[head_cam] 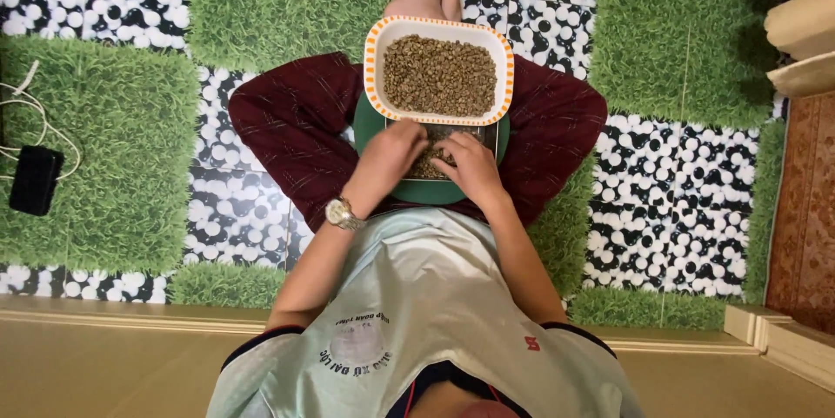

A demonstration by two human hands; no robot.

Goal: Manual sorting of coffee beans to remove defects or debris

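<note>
The white dish (439, 28) with its orange-patterned rim is looking like smooth, glossy glazed ceramic, and the beans (439, 76) in it are showing matt and rough. The wristwatch (341, 214) is gleaming like polished metal. The floor (113, 148) is showing rough, grass-like matting.

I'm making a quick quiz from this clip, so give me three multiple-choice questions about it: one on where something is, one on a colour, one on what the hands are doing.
1. Where does the white dish of beans sit?
A. on the person's lap, past the hands
B. on the grass mat at the left
C. on the wooden ledge

2. What colour is the rim of that dish?
A. blue
B. orange with white dots
C. plain black

3. What are the hands doing?
A. both hang at the sides
B. both lift the dish
C. left hand and right hand rest in the beans on the green tray

Answers: 1 A, it lies between the knees. 2 B, the border shows it. 3 C, the fingers touch the beans.
</note>
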